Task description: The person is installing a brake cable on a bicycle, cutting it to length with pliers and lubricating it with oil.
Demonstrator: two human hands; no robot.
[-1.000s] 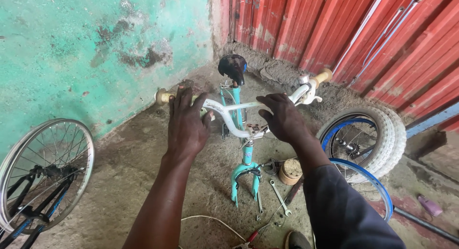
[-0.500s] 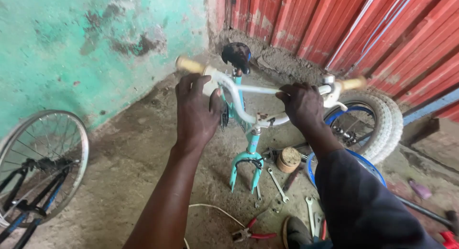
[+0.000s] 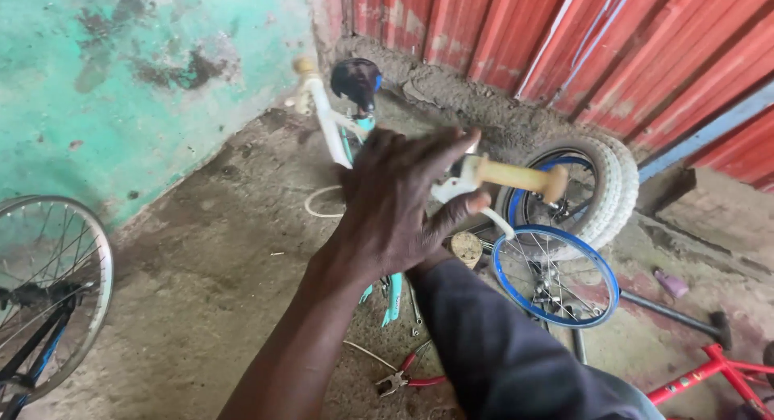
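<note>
3 wheels (image 3: 556,275), 1 handlebar (image 3: 516,176), 1 pliers (image 3: 403,380), 1 saddle (image 3: 356,80).

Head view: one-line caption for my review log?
Left hand on a small bike's white handlebar, blue rim beside it.

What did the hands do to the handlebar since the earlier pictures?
The handlebar swung from crosswise to nearly lengthwise: one tan grip now points right, near the camera, the other sits far back. Both hands bunched together at its middle; the left hand covers the right. The blue rim and pliers stayed on the ground.
</note>
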